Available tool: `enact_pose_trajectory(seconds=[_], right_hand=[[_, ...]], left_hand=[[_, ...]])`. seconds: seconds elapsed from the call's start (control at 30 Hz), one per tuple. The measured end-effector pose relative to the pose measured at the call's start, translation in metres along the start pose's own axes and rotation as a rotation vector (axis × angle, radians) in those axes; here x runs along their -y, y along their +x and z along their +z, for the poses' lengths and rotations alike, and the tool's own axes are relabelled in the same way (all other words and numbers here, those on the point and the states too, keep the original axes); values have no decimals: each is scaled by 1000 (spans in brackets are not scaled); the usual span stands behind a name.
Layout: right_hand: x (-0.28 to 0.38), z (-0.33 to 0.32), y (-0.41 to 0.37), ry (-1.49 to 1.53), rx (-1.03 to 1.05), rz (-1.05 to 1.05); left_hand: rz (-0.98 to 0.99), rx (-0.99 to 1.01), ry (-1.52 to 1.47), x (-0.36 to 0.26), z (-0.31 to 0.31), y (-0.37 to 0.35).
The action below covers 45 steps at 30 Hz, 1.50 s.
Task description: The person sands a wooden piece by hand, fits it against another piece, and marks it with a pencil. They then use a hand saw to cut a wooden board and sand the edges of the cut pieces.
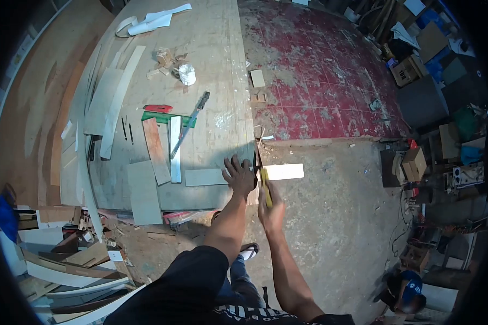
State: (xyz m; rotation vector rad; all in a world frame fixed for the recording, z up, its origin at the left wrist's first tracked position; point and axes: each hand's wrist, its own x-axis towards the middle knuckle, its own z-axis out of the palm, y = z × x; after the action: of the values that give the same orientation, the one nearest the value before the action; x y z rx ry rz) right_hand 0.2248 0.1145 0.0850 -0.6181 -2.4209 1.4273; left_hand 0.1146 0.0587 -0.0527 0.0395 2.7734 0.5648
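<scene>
My left hand (pixel 239 175) lies with fingers spread on a pale wooden strip (pixel 205 177), pressing it against the workbench (pixel 217 122) near its right edge. The strip's bright end (pixel 287 171) sticks out past that edge, over the floor. My right hand (pixel 271 208) is closed around the yellow handle of a hand saw (pixel 266 187). Its dark, narrow blade points away from me, across the strip just beyond the bench edge. How deep the blade sits in the wood cannot be made out.
On the bench lie a reddish board (pixel 156 149), a white strip (pixel 175 151), a blue bar-like tool (pixel 188 127), a green ruler (pixel 162 117), a red cutter (pixel 157 108) and a white cup (pixel 187 75). Scrap wood (pixel 70 276) piles at lower left. Another person (pixel 406 292) is at lower right.
</scene>
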Motion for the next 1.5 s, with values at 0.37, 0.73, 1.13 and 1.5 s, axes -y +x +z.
enact_pose_trajectory(seconds=[0.37, 0.73, 1.13, 1.5], right_hand=[[-4, 11, 6, 6, 25, 28], [-17, -10, -20, -56, -59, -64], [9, -41, -78, 33, -10, 62], [-46, -35, -70, 153, 151, 7]], left_hand=[[-9, 63, -42, 0, -6, -10], [15, 15, -11, 0, 5, -8], [-70, 144, -83, -5, -8, 5], [46, 12, 6, 9, 2, -4]])
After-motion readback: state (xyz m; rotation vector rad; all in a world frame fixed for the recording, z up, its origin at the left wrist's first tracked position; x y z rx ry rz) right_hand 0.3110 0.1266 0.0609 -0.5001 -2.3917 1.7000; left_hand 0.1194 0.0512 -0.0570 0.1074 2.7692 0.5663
